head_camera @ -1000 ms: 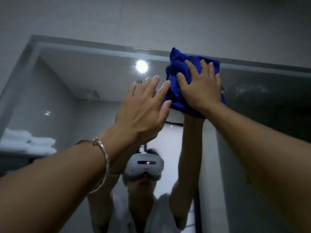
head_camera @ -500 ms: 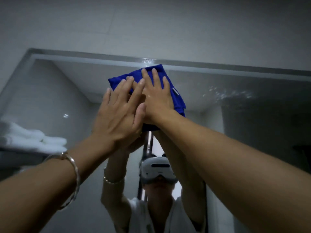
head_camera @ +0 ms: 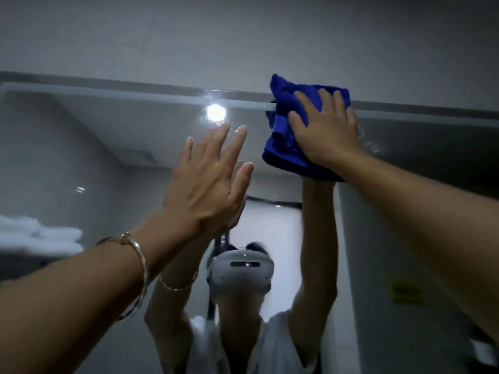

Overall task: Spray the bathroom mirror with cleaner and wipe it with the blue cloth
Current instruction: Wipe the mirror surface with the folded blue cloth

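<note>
Head: right hand flat, covering blue cloth middle; left hand spread, empty.

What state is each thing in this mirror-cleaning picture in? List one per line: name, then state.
blue cloth: bunched, pressed against the mirror's top edge.
right hand: fingers spread flat, pressing the cloth.
left hand: open, fingers straight, holding nothing.
mirror: wet streaks right of the cloth.
ceiling light: on, seen in reflection.
white towels: folded, stacked, seen in reflection.
</note>
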The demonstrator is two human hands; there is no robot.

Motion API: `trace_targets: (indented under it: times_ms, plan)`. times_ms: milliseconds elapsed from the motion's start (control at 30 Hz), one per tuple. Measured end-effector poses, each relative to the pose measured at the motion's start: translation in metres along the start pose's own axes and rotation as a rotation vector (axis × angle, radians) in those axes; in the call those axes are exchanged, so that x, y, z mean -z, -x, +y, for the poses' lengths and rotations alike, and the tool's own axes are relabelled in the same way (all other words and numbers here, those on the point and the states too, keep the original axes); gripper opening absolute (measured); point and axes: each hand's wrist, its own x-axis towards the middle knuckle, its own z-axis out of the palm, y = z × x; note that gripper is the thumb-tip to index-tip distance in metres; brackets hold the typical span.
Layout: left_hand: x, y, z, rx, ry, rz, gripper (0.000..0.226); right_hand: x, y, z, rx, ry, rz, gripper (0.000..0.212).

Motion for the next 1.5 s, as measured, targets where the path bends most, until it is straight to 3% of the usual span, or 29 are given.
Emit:
trace_targets:
  times_ms: [167,300,400,500,800,1100,1300,1400,1500]
  plan:
    - [-0.002,0.006,0.02,-0.04,0.062,-0.013,0.064,-0.006,0.067,-0.015,0.003,-0.071,0.022,0.058]
    - [0.005,0.01,0.021,-0.078,0.176,0.067,0.062,-0.018,0.112,-0.054,0.149,-0.014,-0.063,0.068]
    - [0.004,0.009,0.021,-0.053,0.217,0.115,0.062,-0.018,0.086,-0.071,0.277,0.057,-0.088,0.074]
    - [0.001,0.001,0.022,0.018,0.22,0.132,0.064,-0.012,0.038,-0.075,0.333,0.057,-0.107,0.067]
    - [-0.011,0.013,0.037,-0.017,0.091,0.004,0.061,0.003,-0.008,0.013,-0.027,-0.01,0.021,0.055]
    - [-0.023,0.007,0.103,0.009,0.221,0.003,0.062,0.011,0.086,0.076,-0.076,-0.041,0.031,0.055]
    - [-0.032,0.012,0.17,-0.049,0.292,0.049,0.062,0.003,0.14,0.071,0.219,0.047,-0.161,0.075]
    - [-0.039,0.012,0.184,0.013,0.251,0.078,0.059,0.012,0.09,0.079,0.367,0.083,-0.163,0.066]
    - [-0.046,0.004,0.197,0.064,0.181,0.079,0.059,0.017,0.04,0.09,0.354,-0.004,-0.104,0.055]
